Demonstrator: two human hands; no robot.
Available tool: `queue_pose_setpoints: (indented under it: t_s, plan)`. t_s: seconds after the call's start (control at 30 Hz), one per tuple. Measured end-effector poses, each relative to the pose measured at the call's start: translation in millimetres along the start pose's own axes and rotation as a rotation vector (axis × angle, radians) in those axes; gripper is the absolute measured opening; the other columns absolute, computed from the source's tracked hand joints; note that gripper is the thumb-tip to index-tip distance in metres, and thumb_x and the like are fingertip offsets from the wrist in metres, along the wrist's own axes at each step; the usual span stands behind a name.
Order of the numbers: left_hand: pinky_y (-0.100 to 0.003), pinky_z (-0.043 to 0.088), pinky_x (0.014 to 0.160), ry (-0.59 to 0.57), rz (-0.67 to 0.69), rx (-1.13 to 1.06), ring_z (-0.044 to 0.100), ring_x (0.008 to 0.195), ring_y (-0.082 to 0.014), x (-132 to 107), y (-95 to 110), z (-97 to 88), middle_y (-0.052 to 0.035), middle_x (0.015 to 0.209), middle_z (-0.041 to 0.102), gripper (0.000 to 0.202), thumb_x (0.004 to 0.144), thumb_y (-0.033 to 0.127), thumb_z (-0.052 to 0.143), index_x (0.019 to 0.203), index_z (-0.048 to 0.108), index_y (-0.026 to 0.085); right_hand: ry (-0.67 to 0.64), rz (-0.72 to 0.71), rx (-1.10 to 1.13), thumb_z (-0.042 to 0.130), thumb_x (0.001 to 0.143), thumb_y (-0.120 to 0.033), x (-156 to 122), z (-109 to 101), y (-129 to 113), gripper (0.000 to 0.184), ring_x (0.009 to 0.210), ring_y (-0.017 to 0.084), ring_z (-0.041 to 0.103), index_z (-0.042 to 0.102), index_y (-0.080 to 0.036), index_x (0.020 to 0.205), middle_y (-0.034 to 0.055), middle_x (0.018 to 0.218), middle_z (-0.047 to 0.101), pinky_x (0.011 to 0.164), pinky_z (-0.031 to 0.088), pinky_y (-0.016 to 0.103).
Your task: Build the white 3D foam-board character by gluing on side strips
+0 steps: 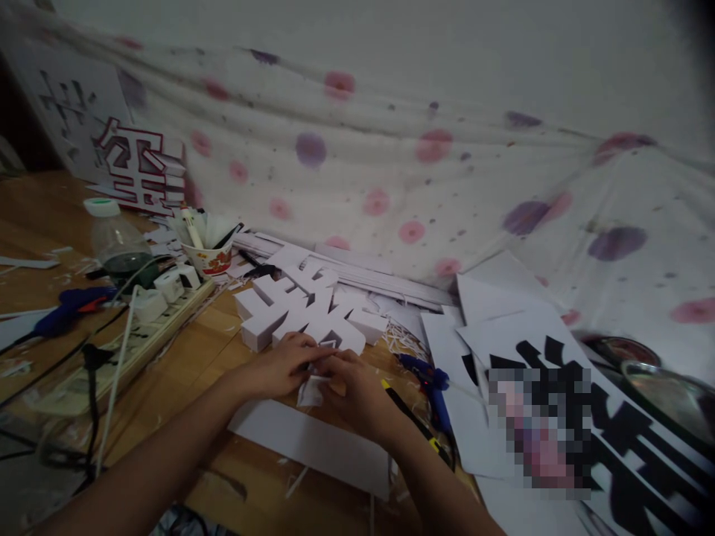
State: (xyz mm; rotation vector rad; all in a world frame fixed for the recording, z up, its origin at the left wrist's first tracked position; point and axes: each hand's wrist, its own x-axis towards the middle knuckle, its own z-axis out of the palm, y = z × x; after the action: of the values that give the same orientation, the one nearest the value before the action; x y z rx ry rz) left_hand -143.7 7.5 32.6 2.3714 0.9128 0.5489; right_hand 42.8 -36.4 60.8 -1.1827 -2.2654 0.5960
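My left hand (282, 370) and my right hand (357, 391) meet over the wooden table (184, 357), fingers pinched together on a small folded piece of white paper (310, 390). Just beyond my fingers lies a thick white foam-board character (306, 311). Under my wrists a long white strip of board (313, 443) rests flat. A yellow-and-black utility knife (410, 420) lies right beside my right wrist, and a blue glue gun (433, 387) lies past it.
At the left are a power strip (139, 327) with plugs and cables, another blue glue gun (72, 309), a plastic bottle (115, 242) and a cup of pens (209, 249). Printed sheets with black characters (586, 402) cover the right. A spotted cloth (391, 171) hangs behind.
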Motion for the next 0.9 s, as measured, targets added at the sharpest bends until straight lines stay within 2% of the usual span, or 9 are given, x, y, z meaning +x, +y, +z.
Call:
queue_pose_setpoints:
  t_s: [0.2,0.37,0.53,0.9]
  plan:
    - [-0.039,0.036,0.095,-0.001,-0.018,0.009,0.044,0.109,-0.0208,-0.5,-1.3,0.7,-0.0036,0.112,0.052,0.058,0.080,0.012,0.047,0.132,0.040,0.038,-0.036,-0.074,-0.171,0.057,0.068,-0.003,2.2,10.7,1.8,0.028,0.097,0.020,0.052,0.066,-0.021,0.088,0.0047,0.096,0.066,0.086,0.040,0.033]
    - [-0.037,0.037,0.094,0.011,-0.006,0.013,0.045,0.107,-0.0206,-1.7,-1.1,0.5,-0.0030,0.111,0.053,0.059,0.079,0.013,0.049,0.132,0.041,0.039,-0.037,-0.099,-0.271,0.059,0.075,-0.013,0.3,11.8,3.1,0.023,0.090,0.021,0.050,0.067,-0.024,0.094,0.0034,0.091,0.069,0.079,0.039,0.034]
    - [-0.038,0.036,0.095,-0.003,-0.028,0.003,0.045,0.107,-0.0205,-1.4,0.8,-0.3,-0.0029,0.110,0.053,0.060,0.079,0.012,0.049,0.132,0.040,0.039,-0.066,-0.150,-0.338,0.058,0.074,-0.012,2.8,10.3,4.2,0.020,0.086,0.021,0.050,0.068,-0.023,0.087,0.0032,0.080,0.068,0.074,0.037,0.033]
    - [-0.040,0.035,0.096,0.023,-0.036,-0.005,0.045,0.108,-0.0240,-1.5,2.9,0.3,-0.0052,0.112,0.053,0.056,0.080,0.013,0.049,0.132,0.043,0.032,-0.066,-0.220,-0.347,0.060,0.069,-0.014,6.8,16.7,14.9,0.020,0.089,0.021,0.050,0.069,-0.023,0.084,0.0062,0.088,0.062,0.074,0.039,0.033]
